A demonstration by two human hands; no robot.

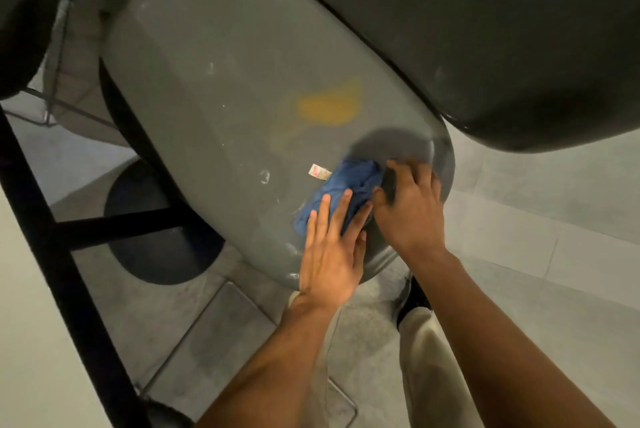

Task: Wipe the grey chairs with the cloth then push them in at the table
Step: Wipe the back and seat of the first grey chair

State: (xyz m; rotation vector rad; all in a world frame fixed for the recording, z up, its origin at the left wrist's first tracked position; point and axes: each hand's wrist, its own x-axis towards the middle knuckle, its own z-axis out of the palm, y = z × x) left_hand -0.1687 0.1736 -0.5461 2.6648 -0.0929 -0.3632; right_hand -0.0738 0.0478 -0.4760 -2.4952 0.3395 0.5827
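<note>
- Grey chair (214, 57) seen from above, seat tilted across the view; the seat surface fills the middle of the picture
- Blue cloth (349, 185) bunched up on the seat, near the seat's lower right edge; a small white label (319, 172) sticks out at its upper left
- Left hand (332, 254) lies flat, fingers straight and spread, fingertips pressing on the lower part of the cloth, palm over the seat edge; it grips nothing
- Right hand (412, 209) just beside the left, at the right side of the cloth; fingers bent, blurred; cannot tell whether they grip the cloth or only rest against it
- Yellow stain (329, 105) on the seat, above the cloth and apart from it
- Scattered pale scuffs and specks over the seat
- A second, darker chair shell (485, 29) overlaps the upper right corner
- Black frame bar (52, 237) runs diagonally at left, with a cross bar; round dark base (156, 247) on the floor behind it
- Light trouser leg (426, 358) and dark shoe (414, 299) below the right forearm, on grey floor (554, 220)
</note>
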